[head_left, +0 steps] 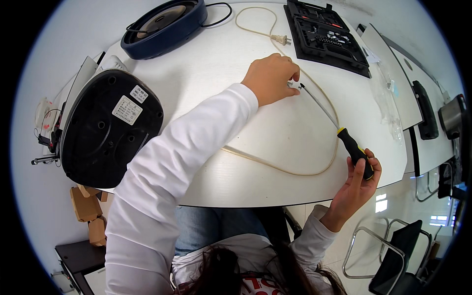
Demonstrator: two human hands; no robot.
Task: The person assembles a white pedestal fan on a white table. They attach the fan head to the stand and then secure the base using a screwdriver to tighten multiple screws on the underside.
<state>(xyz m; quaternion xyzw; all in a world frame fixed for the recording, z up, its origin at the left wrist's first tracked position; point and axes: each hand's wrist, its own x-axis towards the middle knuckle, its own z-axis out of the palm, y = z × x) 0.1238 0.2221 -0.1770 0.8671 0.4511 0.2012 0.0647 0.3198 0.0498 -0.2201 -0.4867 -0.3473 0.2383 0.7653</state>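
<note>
My right hand point(358, 179) grips the black and yellow handle of a screwdriver point(322, 107), whose shaft points up and left across the white table. Near its tip my left hand point(271, 78) reaches over with thumb and index finger curled around something small and silvery. That bit is too small to name. Beside them a tiny dark piece, perhaps a screw, sits at the tip. A beige power cord point(336, 142) loops round under the screwdriver, its plug point(281, 40) lying farther back. To the left, an appliance base point(105, 147) stands with its black underside and white labels showing.
At the back left lies a dark blue round housing point(169, 37) with a black cable. An unfolded black tool case point(329, 42) holds several bits at the back right. Clear plastic wrap point(388, 105) lies on the right edge. A chair point(393, 250) stands lower right; cardboard boxes point(87, 204) lower left.
</note>
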